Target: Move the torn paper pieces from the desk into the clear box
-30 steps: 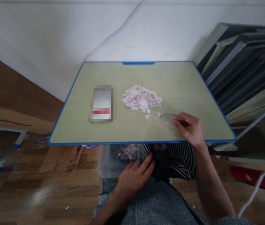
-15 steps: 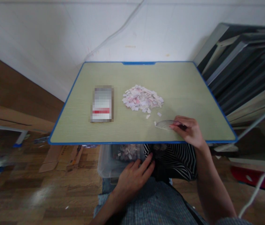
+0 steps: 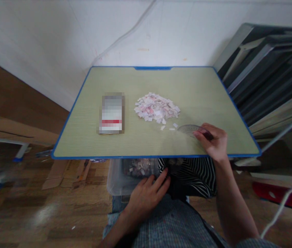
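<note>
In my right hand (image 3: 213, 139) is a thin, see-through, rounded piece (image 3: 185, 129) with a darker reddish end, pinched between thumb and fingers just above the table. Its exact kind I cannot make out. Left of its tip lie a few loose paper scraps (image 3: 172, 129), and beyond them is a heap of small white and pinkish paper pieces (image 3: 157, 107). My left hand (image 3: 147, 194) lies flat below the table edge, fingers stretched out beside a black-and-white striped cloth (image 3: 199, 177) on my lap.
A blue-edged, pale green table (image 3: 84, 146) stands against the wall. On its left lies a rectangular item (image 3: 111, 113), blurred out. A clear plastic bin (image 3: 115, 181) holding scraps sits under the front edge. Dark panels (image 3: 272, 65) lean at the right; flattened cardboard (image 3: 65, 175) lies on the floor.
My right hand has moved slightly right and away from me with the see-through piece. A scrap that was at its tip now lies apart on the table. My left hand stays put.
</note>
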